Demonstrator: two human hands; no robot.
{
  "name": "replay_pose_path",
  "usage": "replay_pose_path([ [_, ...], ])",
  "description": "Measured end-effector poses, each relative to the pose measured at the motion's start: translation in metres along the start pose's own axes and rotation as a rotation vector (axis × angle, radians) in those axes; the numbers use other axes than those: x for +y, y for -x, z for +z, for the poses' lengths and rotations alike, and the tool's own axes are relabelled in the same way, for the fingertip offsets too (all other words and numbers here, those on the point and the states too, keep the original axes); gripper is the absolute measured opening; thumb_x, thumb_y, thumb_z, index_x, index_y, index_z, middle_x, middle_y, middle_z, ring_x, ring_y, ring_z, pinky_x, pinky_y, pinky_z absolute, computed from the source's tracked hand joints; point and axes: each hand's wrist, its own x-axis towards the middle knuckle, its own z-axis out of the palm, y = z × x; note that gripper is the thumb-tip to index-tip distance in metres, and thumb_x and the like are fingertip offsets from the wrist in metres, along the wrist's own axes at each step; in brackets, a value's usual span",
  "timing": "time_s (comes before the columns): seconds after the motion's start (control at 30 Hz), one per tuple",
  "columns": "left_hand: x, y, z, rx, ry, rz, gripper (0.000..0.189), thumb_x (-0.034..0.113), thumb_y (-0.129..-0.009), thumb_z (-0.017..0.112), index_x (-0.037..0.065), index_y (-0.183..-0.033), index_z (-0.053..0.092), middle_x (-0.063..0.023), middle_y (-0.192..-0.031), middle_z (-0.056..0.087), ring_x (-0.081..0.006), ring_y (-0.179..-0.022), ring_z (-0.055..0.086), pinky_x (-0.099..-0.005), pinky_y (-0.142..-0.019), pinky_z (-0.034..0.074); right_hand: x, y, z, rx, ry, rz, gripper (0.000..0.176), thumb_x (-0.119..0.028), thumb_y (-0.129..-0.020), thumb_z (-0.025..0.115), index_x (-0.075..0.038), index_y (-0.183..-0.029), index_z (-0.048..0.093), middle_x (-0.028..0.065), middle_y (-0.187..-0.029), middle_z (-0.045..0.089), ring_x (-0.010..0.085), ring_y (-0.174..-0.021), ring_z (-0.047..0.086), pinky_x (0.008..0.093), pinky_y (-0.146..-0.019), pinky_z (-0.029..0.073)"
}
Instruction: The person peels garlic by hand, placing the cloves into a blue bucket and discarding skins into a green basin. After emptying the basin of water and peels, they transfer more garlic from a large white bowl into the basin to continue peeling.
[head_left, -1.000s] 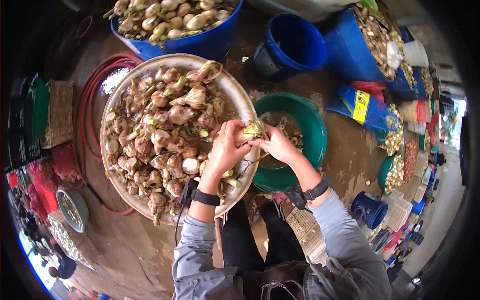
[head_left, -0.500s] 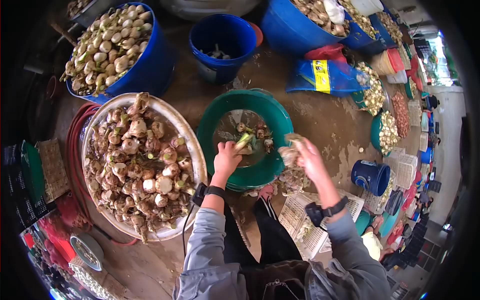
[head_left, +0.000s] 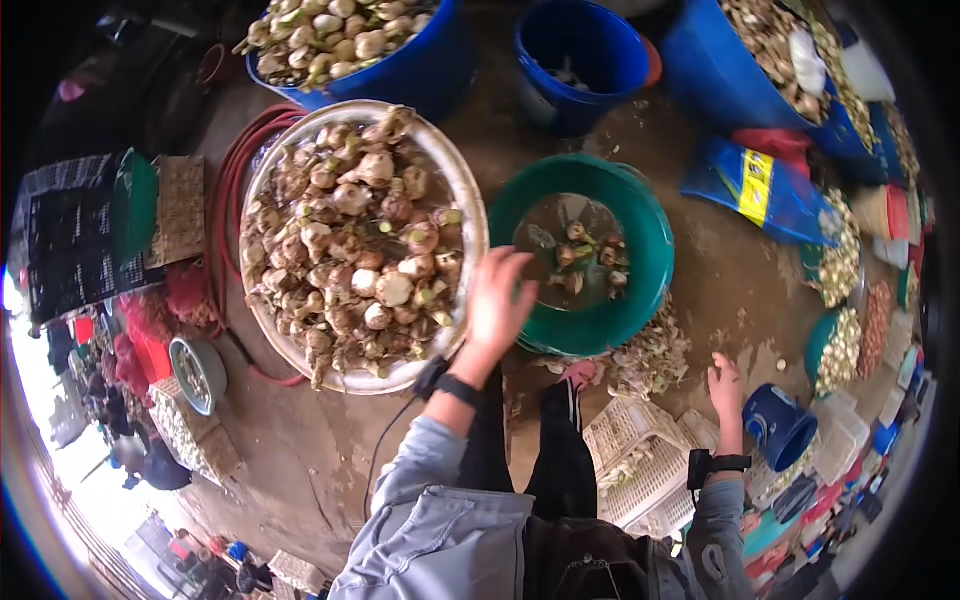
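Holding left hand (head_left: 497,300) open between bulb tray (head_left: 470,190) and tub (head_left: 655,240), right hand (head_left: 725,385) open near bucket (head_left: 774,414). Cannot read yellow label (head_left: 757,190) on bag (head_left: 718,182).

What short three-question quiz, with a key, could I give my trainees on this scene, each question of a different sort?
1. True or false: the heap of bulbs in the round pan is bigger than what lies in the green basin.

2. What does the wearer's left hand hold?
A) one bulb
B) two bulbs
C) nothing that shows

3. Fill in the colour: a yellow label shows on ____ plastic wrapping.

Key:
1. True
2. C
3. blue
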Motion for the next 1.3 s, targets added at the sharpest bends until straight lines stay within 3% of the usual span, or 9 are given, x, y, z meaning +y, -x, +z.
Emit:
replay_pose_path([
  [0.13, -0.112, 0.013, -0.073, 0.317, -0.389, -0.262, 0.042, 0.009, -0.076, 0.062, 0.009, -0.116, 0.050, -0.0136, -0.107, 0.053, -0.0330, -0.102, 0.049, -0.0412, -0.088, 0.041, -0.237, -0.054, -0.013, 0.036, -0.634, -0.271, 0.025, -0.006, -0.083, 0.057, -0.005, -0.108, 0.059, 0.0132, -0.099, 0.064, 0.0213, -0.087, 0.064, 0.0297, -0.075, 0.050],
  [0.3, -0.197, -0.023, -0.083, 0.052, -0.281, -0.405, 0.059, 0.019, -0.074, 0.068, 0.007, -0.125, 0.042, -0.0199, -0.120, 0.048, -0.0373, -0.108, 0.048, -0.0414, -0.091, 0.041, -0.488, -0.124, 0.063, 0.022, -0.471, -0.963, 0.040, -0.013, -0.081, 0.058, -0.009, -0.120, 0.050, 0.0122, -0.118, 0.053, 0.0287, -0.106, 0.053, 0.0371, -0.089, 0.044],
  [0.47, -0.226, -0.058, -0.031, 0.159, -0.232, -0.647, 0.061, 0.021, -0.073, 0.065, 0.005, -0.127, 0.042, -0.0246, -0.131, 0.038, -0.0446, -0.118, 0.038, -0.0449, -0.098, 0.036, -0.599, -0.205, 0.158, 0.021, -0.227, -0.685, 0.053, -0.036, -0.075, 0.065, -0.009, -0.118, 0.051, 0.0164, -0.129, 0.043, 0.0374, -0.115, 0.043, 0.0435, -0.095, 0.039],
  [0.67, -0.239, -0.034, -0.039, 0.241, 0.612, -0.877, 0.054, 0.001, -0.066, 0.054, 0.010, -0.119, 0.054, -0.0108, -0.123, 0.044, -0.0248, -0.119, 0.041, -0.0317, -0.098, 0.035, -0.569, -0.172, 0.171, -0.211, -0.553, -0.622, 0.033, -0.031, -0.074, 0.068, -0.014, -0.101, 0.060, 0.0184, -0.129, 0.041, 0.0352, -0.112, 0.048, 0.0422, -0.093, 0.040],
  [0.83, -0.236, -0.065, -0.029, 0.220, 0.674, -1.026, 0.048, 0.003, -0.075, 0.044, 0.003, -0.123, 0.049, -0.0074, -0.105, 0.051, -0.0153, -0.075, 0.049, -0.0263, -0.068, 0.043, -0.589, -0.191, 0.184, -0.234, -0.495, -0.256, 0.033, -0.028, -0.084, 0.058, 0.001, -0.099, 0.058, 0.0133, -0.098, 0.058, 0.0238, -0.099, 0.055, 0.0307, -0.090, 0.041],
  [0.97, -0.214, -0.060, -0.041, 0.360, 1.220, -0.997, 0.042, 0.013, -0.077, 0.051, -0.002, -0.116, 0.052, -0.0189, -0.112, 0.056, -0.0261, -0.114, 0.045, -0.0366, -0.096, 0.036, -0.569, -0.177, 0.157, -0.502, -0.973, -0.368, 0.030, -0.029, -0.091, 0.051, -0.002, -0.101, 0.059, 0.0037, -0.100, 0.059, 0.0100, -0.095, 0.053, 0.0251, -0.086, 0.041],
  [1.1, -0.088, -0.022, -0.030, 0.431, 1.090, -0.743, 0.035, 0.005, -0.079, 0.052, -0.003, -0.113, 0.050, -0.0175, -0.110, 0.053, -0.0267, -0.105, 0.051, -0.0340, -0.094, 0.039, -0.501, -0.114, 0.057, -0.336, -1.011, -0.348, 0.025, -0.021, -0.092, 0.050, 0.001, -0.097, 0.060, 0.0079, -0.106, 0.058, 0.0160, -0.101, 0.053, 0.0286, -0.092, 0.039],
  [1.2, -0.037, -0.008, 0.004, 0.106, 0.814, -0.554, 0.054, 0.013, -0.075, 0.057, 0.000, -0.124, 0.042, -0.0227, -0.119, 0.048, -0.0372, -0.109, 0.048, -0.0390, -0.093, 0.041, -0.422, -0.114, 0.028, -0.312, -0.944, -0.147, 0.028, -0.028, -0.093, 0.049, -0.003, -0.099, 0.059, 0.0047, -0.104, 0.057, 0.0136, -0.100, 0.052, 0.0276, -0.091, 0.039],
  [1.3, -0.027, -0.010, -0.030, -0.332, 0.314, -0.367, 0.059, 0.027, -0.076, 0.060, 0.010, -0.129, 0.041, -0.0187, -0.129, 0.043, -0.0353, -0.109, 0.051, -0.0404, -0.085, 0.047, -0.371, -0.132, 0.026, 0.003, -0.102, -0.361, 0.030, -0.028, -0.087, 0.056, -0.005, -0.105, 0.059, 0.0117, -0.108, 0.058, 0.0244, -0.101, 0.055, 0.0315, -0.090, 0.042],
])
